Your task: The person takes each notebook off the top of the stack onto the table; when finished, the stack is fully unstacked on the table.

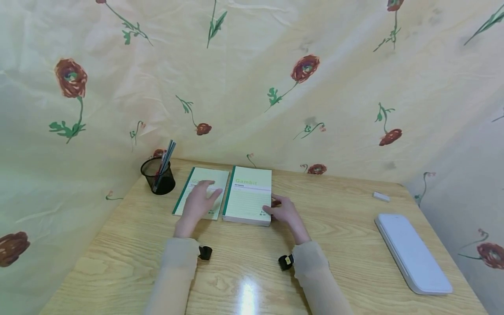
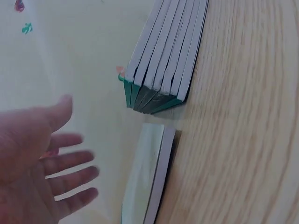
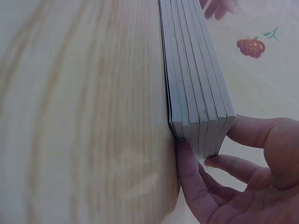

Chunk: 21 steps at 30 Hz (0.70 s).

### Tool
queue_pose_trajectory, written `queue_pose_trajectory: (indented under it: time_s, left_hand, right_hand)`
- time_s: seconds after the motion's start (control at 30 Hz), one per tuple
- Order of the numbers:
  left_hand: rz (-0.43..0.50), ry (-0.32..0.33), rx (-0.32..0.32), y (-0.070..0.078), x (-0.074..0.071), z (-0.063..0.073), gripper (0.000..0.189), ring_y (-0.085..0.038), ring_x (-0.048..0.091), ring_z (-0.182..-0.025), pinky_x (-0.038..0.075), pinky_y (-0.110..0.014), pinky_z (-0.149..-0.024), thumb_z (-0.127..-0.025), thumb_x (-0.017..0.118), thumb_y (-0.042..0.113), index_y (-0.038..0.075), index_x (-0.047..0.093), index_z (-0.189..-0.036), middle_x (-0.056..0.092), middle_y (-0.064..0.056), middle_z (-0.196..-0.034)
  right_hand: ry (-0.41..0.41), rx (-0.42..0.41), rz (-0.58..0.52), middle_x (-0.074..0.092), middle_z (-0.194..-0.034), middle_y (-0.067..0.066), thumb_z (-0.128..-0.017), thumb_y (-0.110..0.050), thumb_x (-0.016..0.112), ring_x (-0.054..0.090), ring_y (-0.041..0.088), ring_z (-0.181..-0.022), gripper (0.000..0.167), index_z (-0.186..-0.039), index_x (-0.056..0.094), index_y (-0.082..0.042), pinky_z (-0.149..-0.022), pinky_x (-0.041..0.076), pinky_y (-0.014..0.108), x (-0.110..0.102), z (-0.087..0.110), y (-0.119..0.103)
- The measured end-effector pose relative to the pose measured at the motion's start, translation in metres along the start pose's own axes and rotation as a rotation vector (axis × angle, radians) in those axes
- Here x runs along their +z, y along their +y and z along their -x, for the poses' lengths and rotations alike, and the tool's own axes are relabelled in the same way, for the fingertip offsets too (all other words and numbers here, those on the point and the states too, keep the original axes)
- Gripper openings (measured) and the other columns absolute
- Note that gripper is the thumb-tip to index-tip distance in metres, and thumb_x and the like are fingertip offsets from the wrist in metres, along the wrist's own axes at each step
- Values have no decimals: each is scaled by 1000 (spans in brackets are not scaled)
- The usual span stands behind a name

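Observation:
On the table, a stack of several notebooks (image 1: 248, 192) has pale covers, green spines and the word "Gambit" on top. My right hand (image 1: 284, 211) holds the stack at its right edge, thumb (image 3: 254, 130) on the top cover and fingers (image 3: 189, 168) against the side. Left of the stack lies a thinner pale notebook (image 1: 216, 205), also with a green spine. Above it is my left hand (image 1: 198, 202), fingers spread and apart from the cover in the left wrist view, holding nothing. Part of that cover is hidden behind the hand.
A black mesh pen cup (image 1: 159, 181) with pens stands at the back left. On the right lie a white flat case (image 1: 413, 253) and a small white block (image 1: 381, 197). A flowered cloth (image 1: 244, 87) hangs behind the wooden table (image 1: 236, 253).

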<state>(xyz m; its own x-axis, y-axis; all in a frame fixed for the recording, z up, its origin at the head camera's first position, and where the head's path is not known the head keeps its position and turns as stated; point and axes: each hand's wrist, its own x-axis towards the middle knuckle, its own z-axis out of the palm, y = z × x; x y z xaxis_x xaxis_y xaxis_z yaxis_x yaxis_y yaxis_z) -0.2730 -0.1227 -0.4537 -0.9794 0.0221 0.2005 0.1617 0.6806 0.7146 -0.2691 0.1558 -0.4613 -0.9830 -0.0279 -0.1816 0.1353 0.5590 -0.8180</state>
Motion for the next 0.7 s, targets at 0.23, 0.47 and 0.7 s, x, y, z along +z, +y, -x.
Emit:
queue_pose_trajectory:
  time_s: [0.23,0.47,0.7]
  left_hand:
    - [4,-102,38,9,17,1,51,-38,54,-123,44,-53,-100,-100,62,33,-3,56,-135,55,-20,-136]
    - [67,-147,10,14,25,3,50,-33,62,-108,51,-47,-90,-99,65,28,-5,55,-134,58,-20,-131]
    - [96,-137,-13,13,28,3,44,-26,65,-93,54,-42,-78,-97,68,25,-4,59,-129,65,-17,-116]
  right_hand:
    - [-4,7,-39,59,-116,23,-91,-14,73,62,23,-84,62,-146,48,0,-71,55,31,0,1,0]
    - [19,4,-83,60,-105,19,-90,-11,73,64,20,-75,58,-141,51,5,-66,56,31,0,0,-1]
    - [49,-1,-47,62,-107,20,-91,-18,74,66,22,-77,57,-138,53,7,-67,56,31,1,0,-1]
